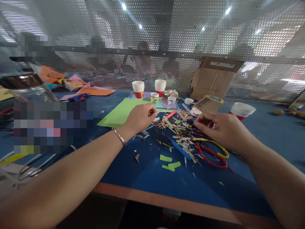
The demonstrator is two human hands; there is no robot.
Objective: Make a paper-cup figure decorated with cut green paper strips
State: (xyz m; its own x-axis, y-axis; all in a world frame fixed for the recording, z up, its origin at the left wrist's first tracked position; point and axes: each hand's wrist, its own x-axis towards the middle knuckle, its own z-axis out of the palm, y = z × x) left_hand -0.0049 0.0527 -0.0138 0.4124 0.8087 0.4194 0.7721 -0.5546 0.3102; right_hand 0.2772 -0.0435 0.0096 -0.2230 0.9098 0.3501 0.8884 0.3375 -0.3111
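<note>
1. Left hand [140, 117]: I read it as closed into a loose fist, thumb and forefinger pressed together at the tip. Whatever sits between them is too small to identify. The hand hovers at the left margin of the scrap pile [181, 133], just beside the green sheet [119, 113]. A bracelet [119, 137] circles the wrist.

2. Right hand [221, 128]: fingers are curled and pressed together, tips down in the right side of the scrap pile. I cannot tell whether they pinch a strip.

3. Scrap pile: cut paper strips lie mid-tabletop, between both hands. A blue stick [177, 148] lies in it, pointing toward the near edge. An orange marker [169, 115] lies on its far side.

4. Scissors [212, 156], red and yellow handles, lie under the right wrist, toward the near edge.

5. Loose green scraps [168, 162] lie nearer the near edge, apart from the pile.

6. Two cups [138, 89] stand toward the far edge. A cup stack [241, 110] stands toward the right edge. A cardboard box [214, 78] leans at the far edge.
</note>
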